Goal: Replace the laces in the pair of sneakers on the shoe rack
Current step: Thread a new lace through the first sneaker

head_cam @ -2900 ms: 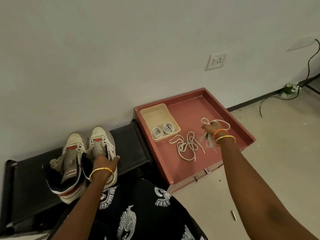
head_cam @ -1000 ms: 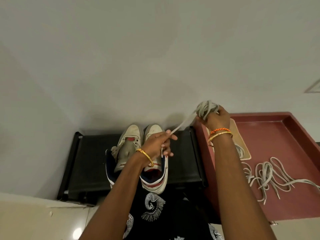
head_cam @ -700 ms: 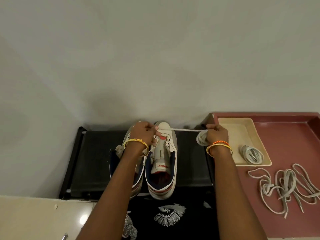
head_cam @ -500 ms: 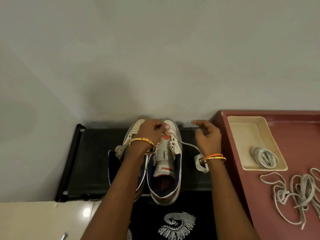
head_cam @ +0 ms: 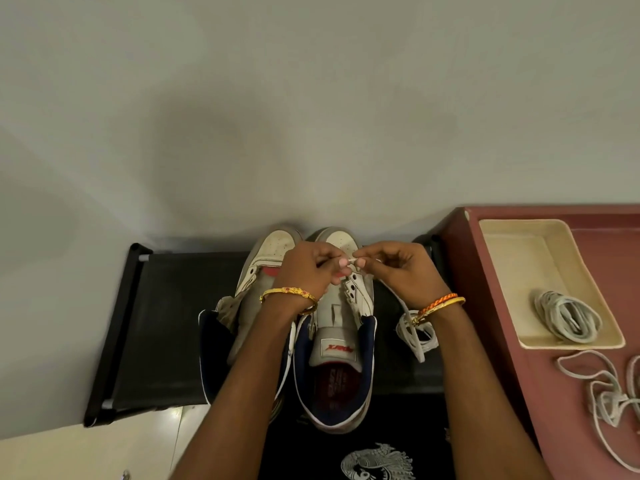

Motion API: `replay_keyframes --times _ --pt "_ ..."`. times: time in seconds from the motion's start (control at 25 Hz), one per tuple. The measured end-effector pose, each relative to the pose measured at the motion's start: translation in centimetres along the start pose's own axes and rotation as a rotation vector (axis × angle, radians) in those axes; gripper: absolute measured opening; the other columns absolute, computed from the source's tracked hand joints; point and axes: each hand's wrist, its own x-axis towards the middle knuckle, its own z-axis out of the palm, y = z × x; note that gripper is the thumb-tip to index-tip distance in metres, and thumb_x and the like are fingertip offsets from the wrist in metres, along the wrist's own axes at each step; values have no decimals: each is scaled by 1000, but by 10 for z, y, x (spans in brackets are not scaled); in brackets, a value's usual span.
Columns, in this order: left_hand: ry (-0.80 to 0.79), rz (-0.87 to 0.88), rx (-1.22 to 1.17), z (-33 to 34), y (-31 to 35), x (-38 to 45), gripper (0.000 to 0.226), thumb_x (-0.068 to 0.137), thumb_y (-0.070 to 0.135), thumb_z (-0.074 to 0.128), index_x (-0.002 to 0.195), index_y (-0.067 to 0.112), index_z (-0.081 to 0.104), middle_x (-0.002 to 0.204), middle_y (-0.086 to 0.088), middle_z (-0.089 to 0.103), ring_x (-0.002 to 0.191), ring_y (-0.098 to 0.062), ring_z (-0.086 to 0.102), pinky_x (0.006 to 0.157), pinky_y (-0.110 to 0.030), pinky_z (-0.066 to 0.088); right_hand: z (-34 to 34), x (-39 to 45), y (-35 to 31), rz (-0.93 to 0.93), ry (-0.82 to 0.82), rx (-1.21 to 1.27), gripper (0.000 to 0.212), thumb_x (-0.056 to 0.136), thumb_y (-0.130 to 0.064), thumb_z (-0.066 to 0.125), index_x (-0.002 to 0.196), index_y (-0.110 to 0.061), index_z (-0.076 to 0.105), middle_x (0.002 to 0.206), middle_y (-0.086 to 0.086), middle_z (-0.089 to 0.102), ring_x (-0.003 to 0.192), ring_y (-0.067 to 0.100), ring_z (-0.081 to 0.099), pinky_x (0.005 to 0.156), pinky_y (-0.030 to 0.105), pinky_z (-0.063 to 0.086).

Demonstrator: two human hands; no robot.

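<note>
Two white high-top sneakers with navy collars stand side by side on the black shoe rack (head_cam: 162,327), toes to the wall. The right sneaker (head_cam: 341,327) has bare eyelets and a raised tongue. My left hand (head_cam: 304,268) and my right hand (head_cam: 398,271) meet over its toe end, both pinching the tip of a white lace (head_cam: 415,332). The rest of that lace hangs in a bundle under my right wrist, beside the shoe. My left forearm covers much of the left sneaker (head_cam: 263,268).
A red tray (head_cam: 491,306) abuts the rack on the right. It holds a cream tray (head_cam: 540,268) with a coiled lace (head_cam: 568,317), and loose used laces (head_cam: 609,400) lie in front. A white wall rises right behind the rack.
My right hand carried a lace from the red tray to the right sneaker. Since half a second ago it moved left to meet my left hand at the toe eyelets.
</note>
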Motion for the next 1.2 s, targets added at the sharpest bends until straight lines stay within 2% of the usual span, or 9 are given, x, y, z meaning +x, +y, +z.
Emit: replay_keyframes --times 0.12,0.24,0.4,0.48,0.6,0.76,0.92,1.08,1.2 --pt "10 30 111 2 -6 6 12 85 15 67 92 8 73 84 -4 71 64 2 62 59 -8 45 -2 1 2 24 -6 -49 10 81 -7 70 90 -7 73 78 1 72 68 8 65 70 23 55" --pt "47 -49 398 2 -18 13 10 85 18 67 92 17 74 98 -4 70 93 -16 61 82 -26 48 -4 2 15 130 74 -283 7 82 -12 70 88 -13 74 85 -2 69 79 7 62 71 15 52" --pt "48 -87 713 5 -13 12 16 84 35 67 99 34 70 126 -3 44 123 -25 35 94 -38 35 3 3 22 202 98 -325 8 79 -7 72 86 -10 75 85 -1 68 75 0 57 56 -1 41" --pt "22 -111 690 7 -11 12 19 82 37 70 101 35 70 139 -3 32 131 -26 24 102 -44 28 5 5 23 201 103 -316 6 77 -7 75 81 -11 75 83 -3 68 76 -2 56 57 -2 41" --pt "39 -123 615 12 -13 12 17 79 30 73 96 32 70 151 -5 18 137 -29 14 107 -49 18 6 7 24 203 83 -342 6 77 -7 75 79 -12 74 80 -6 67 78 0 57 58 -2 40" --pt "61 -111 657 19 -14 12 11 80 27 72 91 30 72 157 -3 4 137 -29 12 104 -48 20 14 9 23 191 88 -345 7 75 -3 76 78 -10 76 75 -3 67 72 -4 56 60 -5 40" --pt "80 -91 618 20 -16 15 15 77 28 75 90 33 74 158 2 -8 138 -29 11 104 -46 20 12 10 24 279 93 -112 14 68 -5 80 76 -12 72 74 3 68 68 6 62 64 10 50" --pt "85 -42 595 20 -21 16 17 74 26 77 89 34 74 158 5 -14 139 -27 9 104 -43 20 13 11 24 379 98 94 15 70 0 77 73 -7 63 67 5 63 51 5 58 50 14 49" --pt "66 -21 600 21 -23 17 15 75 24 77 87 31 75 158 4 -15 143 -27 2 105 -44 19 16 10 22 400 102 99 11 74 -3 75 72 -6 64 67 4 62 52 8 55 48 15 47"
